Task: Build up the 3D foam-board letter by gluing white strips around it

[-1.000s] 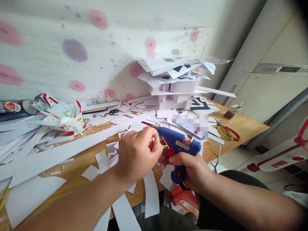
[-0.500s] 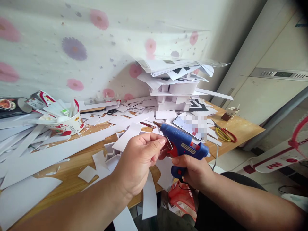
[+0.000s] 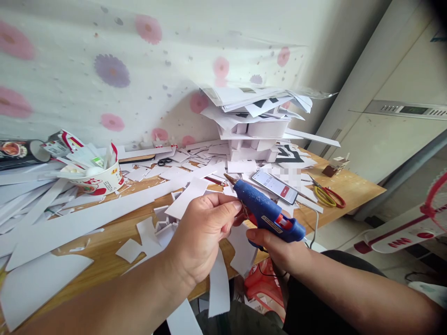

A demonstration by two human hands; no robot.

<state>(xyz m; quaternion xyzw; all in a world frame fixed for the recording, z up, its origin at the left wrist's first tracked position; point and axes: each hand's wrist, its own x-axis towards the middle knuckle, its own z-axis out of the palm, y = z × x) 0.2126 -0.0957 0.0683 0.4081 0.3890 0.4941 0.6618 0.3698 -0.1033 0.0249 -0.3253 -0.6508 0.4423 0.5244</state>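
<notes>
My right hand (image 3: pixel 275 246) is wrapped around the handle of a blue hot glue gun (image 3: pixel 260 204), its nozzle pointing up and left above the table. Pinched at the underside near the gun's front, my left hand (image 3: pixel 206 228) has thumb and finger on the thin wire stand (image 3: pixel 247 213), which is mostly hidden. Behind my left hand lies a small white board assembly (image 3: pixel 164 232), partly covered by a flat white piece (image 3: pixel 187 199). A phone (image 3: pixel 275 186) with a lit screen rests just beyond the gun.
White scraps and strips (image 3: pixel 104 211) cover much of the wooden table (image 3: pixel 359 184). A paper bowl (image 3: pixel 104 181) of waste stands left. Scissors with yellow and red handles (image 3: pixel 328 196) lie right. A multi-level white model (image 3: pixel 254 149) under sheets stands at the back. A red stool (image 3: pixel 263 284) is below.
The glue gun has rolled in my right hand, so more of its top shows and its handle and wire stand show less. My left hand stays pinched beside it. The view has shifted slightly.
</notes>
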